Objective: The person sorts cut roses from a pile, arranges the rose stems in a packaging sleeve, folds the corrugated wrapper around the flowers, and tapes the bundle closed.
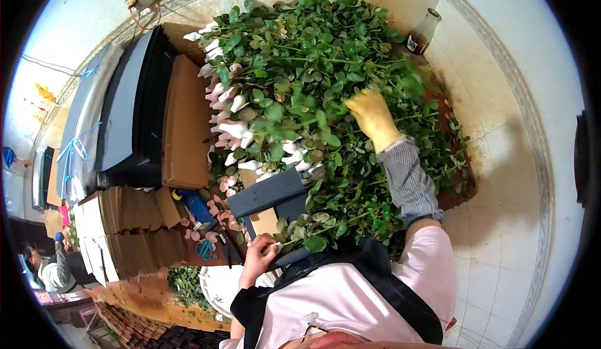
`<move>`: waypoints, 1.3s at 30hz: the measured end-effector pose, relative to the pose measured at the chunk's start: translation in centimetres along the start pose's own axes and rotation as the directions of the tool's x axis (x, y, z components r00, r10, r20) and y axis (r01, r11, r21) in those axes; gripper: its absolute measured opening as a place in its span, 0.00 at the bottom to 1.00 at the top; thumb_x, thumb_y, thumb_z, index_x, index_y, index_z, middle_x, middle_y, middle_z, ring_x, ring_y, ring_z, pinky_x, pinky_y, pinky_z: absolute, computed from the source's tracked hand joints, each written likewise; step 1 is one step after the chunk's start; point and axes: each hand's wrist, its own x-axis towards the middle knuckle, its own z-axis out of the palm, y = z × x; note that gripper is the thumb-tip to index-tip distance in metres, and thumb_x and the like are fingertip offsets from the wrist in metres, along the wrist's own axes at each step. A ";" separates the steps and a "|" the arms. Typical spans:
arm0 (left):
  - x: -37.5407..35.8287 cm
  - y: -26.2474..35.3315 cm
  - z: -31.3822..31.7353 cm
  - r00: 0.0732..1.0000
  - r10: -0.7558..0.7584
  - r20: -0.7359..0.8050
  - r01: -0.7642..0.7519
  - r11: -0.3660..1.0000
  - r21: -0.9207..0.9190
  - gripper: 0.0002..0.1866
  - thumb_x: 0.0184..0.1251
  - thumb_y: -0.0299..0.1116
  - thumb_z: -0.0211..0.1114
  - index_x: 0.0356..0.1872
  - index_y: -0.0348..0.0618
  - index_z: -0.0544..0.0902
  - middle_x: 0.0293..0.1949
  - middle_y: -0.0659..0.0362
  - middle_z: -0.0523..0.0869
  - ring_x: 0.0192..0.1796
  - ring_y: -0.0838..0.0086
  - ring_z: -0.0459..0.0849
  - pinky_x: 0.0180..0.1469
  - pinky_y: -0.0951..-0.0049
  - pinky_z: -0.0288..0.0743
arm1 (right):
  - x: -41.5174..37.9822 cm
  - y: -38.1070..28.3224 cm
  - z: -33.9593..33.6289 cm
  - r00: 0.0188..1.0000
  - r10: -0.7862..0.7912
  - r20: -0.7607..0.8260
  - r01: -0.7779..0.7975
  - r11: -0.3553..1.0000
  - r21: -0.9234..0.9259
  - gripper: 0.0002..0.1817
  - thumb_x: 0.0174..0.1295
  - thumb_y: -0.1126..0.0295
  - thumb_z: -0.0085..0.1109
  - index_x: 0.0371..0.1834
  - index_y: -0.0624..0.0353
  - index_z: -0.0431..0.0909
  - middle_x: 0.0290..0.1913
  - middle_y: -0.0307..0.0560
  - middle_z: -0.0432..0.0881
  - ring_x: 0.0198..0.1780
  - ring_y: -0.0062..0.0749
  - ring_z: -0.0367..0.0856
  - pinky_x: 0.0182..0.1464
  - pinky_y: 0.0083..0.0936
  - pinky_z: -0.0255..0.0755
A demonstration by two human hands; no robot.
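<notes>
A large heap of leafy roses (350,55) lies in front of me, pale pink and white buds to the left, stems to the right. My right hand (370,114), in a yellow glove, is closed above the heap; blurred leaves beside it suggest a rose stem in its fingers. My bare left hand (258,258) is low near my body, its fingers closed around a pale rose bud (275,247) whose leafy stem runs right. Just above that hand are a brown cardboard piece (265,221) and a dark grey corrugated sheet (266,192).
Stacked brown cardboard (141,255) and dark sheets (125,105) stand at left. Teal scissors (204,249), a blue tool (197,208) and loose petals lie by them. A glass bottle (424,31) stands at back right. Another person (59,267) is at far left.
</notes>
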 end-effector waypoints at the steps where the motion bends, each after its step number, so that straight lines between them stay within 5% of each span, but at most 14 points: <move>1: 0.0 0.0 -0.1 1.000 -0.023 0.004 0.023 1.000 -0.003 0.08 0.62 0.26 0.68 0.42 0.36 0.83 0.40 0.53 0.82 0.42 0.63 0.83 0.49 0.69 0.76 | -2.4 1.6 1.4 0.995 0.044 0.089 -0.041 0.999 -0.030 0.03 0.60 0.73 0.64 0.36 0.53 0.85 0.31 0.42 0.85 0.39 0.39 0.83 0.53 0.39 0.77; 4: -0.3 -0.2 0.0 0.999 -0.042 0.012 0.042 0.999 -0.016 0.09 0.62 0.27 0.68 0.42 0.36 0.84 0.40 0.53 0.83 0.43 0.63 0.83 0.50 0.68 0.77 | -9.8 6.7 10.4 0.736 0.311 0.601 -0.295 0.947 -0.129 0.08 0.60 0.69 0.61 0.42 0.52 0.85 0.40 0.44 0.88 0.48 0.44 0.85 0.59 0.40 0.76; 6: 0.0 -0.5 -0.1 0.999 -0.046 0.029 0.045 0.999 0.010 0.10 0.63 0.27 0.69 0.43 0.36 0.84 0.41 0.53 0.83 0.43 0.63 0.83 0.50 0.68 0.77 | -11.7 7.8 12.8 0.660 0.330 0.675 -0.331 0.934 -0.133 0.20 0.66 0.73 0.58 0.60 0.41 0.82 0.61 0.41 0.83 0.61 0.44 0.81 0.65 0.45 0.71; 10: 0.1 0.6 -0.1 0.993 -0.114 0.008 0.115 0.992 -0.045 0.10 0.62 0.27 0.70 0.43 0.36 0.84 0.41 0.53 0.83 0.44 0.63 0.83 0.50 0.68 0.77 | -0.5 2.4 3.7 0.482 0.492 0.725 -0.205 0.868 -0.453 0.18 0.63 0.65 0.62 0.57 0.51 0.82 0.50 0.48 0.87 0.53 0.44 0.85 0.59 0.38 0.75; 14: 0.1 0.4 -0.2 0.997 -0.075 0.027 0.075 0.997 -0.001 0.10 0.63 0.28 0.72 0.43 0.36 0.84 0.42 0.54 0.83 0.46 0.64 0.83 0.51 0.69 0.76 | 9.0 -2.3 1.1 1.000 -0.021 -0.004 0.021 0.997 0.074 0.26 0.62 0.66 0.65 0.64 0.55 0.74 0.38 0.46 0.85 0.44 0.45 0.82 0.51 0.41 0.76; 18: 0.0 0.6 -0.4 0.996 -0.089 0.029 0.090 0.996 -0.028 0.11 0.63 0.29 0.72 0.43 0.36 0.84 0.43 0.54 0.83 0.47 0.62 0.83 0.52 0.68 0.76 | 18.2 -4.0 9.7 0.994 0.014 -0.105 0.005 0.985 0.175 0.29 0.66 0.67 0.62 0.71 0.54 0.69 0.58 0.54 0.81 0.55 0.49 0.79 0.59 0.44 0.75; 21: -0.2 0.5 -0.4 0.995 -0.093 0.027 0.094 0.995 -0.038 0.11 0.63 0.29 0.71 0.43 0.36 0.83 0.43 0.54 0.83 0.47 0.62 0.83 0.52 0.68 0.76 | 21.2 -3.8 13.1 0.902 0.219 0.373 -0.275 0.956 0.103 0.18 0.66 0.72 0.57 0.59 0.55 0.79 0.49 0.56 0.84 0.49 0.52 0.82 0.53 0.43 0.77; 24: 0.0 0.0 -0.3 0.995 -0.099 0.031 0.101 0.993 -0.061 0.11 0.63 0.29 0.71 0.44 0.36 0.83 0.42 0.54 0.83 0.47 0.62 0.83 0.52 0.67 0.76 | 19.8 -4.1 10.5 0.966 0.159 -0.203 -0.142 0.985 0.097 0.12 0.63 0.76 0.56 0.47 0.54 0.84 0.33 0.52 0.85 0.35 0.49 0.85 0.41 0.41 0.79; 28: -0.2 -0.2 -0.3 0.999 -0.021 0.031 0.025 0.991 -0.132 0.10 0.65 0.27 0.70 0.45 0.36 0.83 0.46 0.54 0.83 0.51 0.64 0.83 0.55 0.70 0.75 | 14.1 -3.4 -0.5 0.912 0.020 -0.409 0.050 0.986 0.161 0.18 0.60 0.81 0.59 0.53 0.54 0.84 0.39 0.53 0.87 0.39 0.49 0.85 0.45 0.38 0.80; 31: -0.3 -0.4 -0.5 0.998 -0.025 0.065 0.038 0.975 -0.218 0.10 0.65 0.25 0.70 0.45 0.36 0.83 0.49 0.55 0.83 0.53 0.65 0.82 0.58 0.70 0.73 | 6.8 -2.0 -6.4 0.951 0.022 -0.308 0.124 0.886 0.447 0.20 0.58 0.83 0.61 0.54 0.57 0.84 0.44 0.55 0.86 0.44 0.47 0.85 0.49 0.36 0.79; 34: -0.1 -2.1 -0.6 0.995 0.011 0.103 0.019 0.959 -0.284 0.08 0.65 0.27 0.70 0.43 0.36 0.84 0.48 0.57 0.83 0.52 0.68 0.82 0.58 0.71 0.73 | -2.0 -2.7 -11.5 0.835 0.254 0.487 -0.536 0.573 0.620 0.16 0.65 0.78 0.60 0.56 0.57 0.83 0.44 0.37 0.86 0.41 0.17 0.80 0.42 0.20 0.76; 36: -0.3 -2.5 -1.3 0.975 -0.099 0.198 0.147 0.959 -0.241 0.08 0.66 0.27 0.70 0.42 0.35 0.84 0.46 0.58 0.84 0.49 0.69 0.83 0.55 0.71 0.74 | -8.3 -1.3 -7.9 0.944 -0.231 0.237 0.045 0.799 0.600 0.15 0.66 0.72 0.61 0.55 0.56 0.83 0.42 0.48 0.87 0.41 0.38 0.85 0.46 0.31 0.80; 37: -0.3 -2.7 -1.4 0.939 -0.223 0.263 0.277 0.942 -0.190 0.07 0.66 0.28 0.70 0.40 0.35 0.84 0.44 0.58 0.84 0.47 0.69 0.83 0.53 0.71 0.75 | -10.3 -3.3 -8.4 0.810 -0.133 0.571 -0.256 0.796 0.549 0.15 0.65 0.69 0.62 0.54 0.53 0.84 0.44 0.52 0.88 0.42 0.47 0.85 0.49 0.36 0.81; 39: -0.3 -1.5 -1.8 0.973 -0.083 0.213 0.110 0.987 -0.120 0.09 0.63 0.29 0.72 0.35 0.33 0.84 0.31 0.58 0.84 0.37 0.64 0.82 0.46 0.68 0.75 | -16.4 -5.3 -4.0 0.675 -0.143 0.723 -0.210 0.903 0.375 0.16 0.66 0.71 0.58 0.56 0.49 0.85 0.49 0.49 0.88 0.47 0.44 0.87 0.55 0.36 0.80</move>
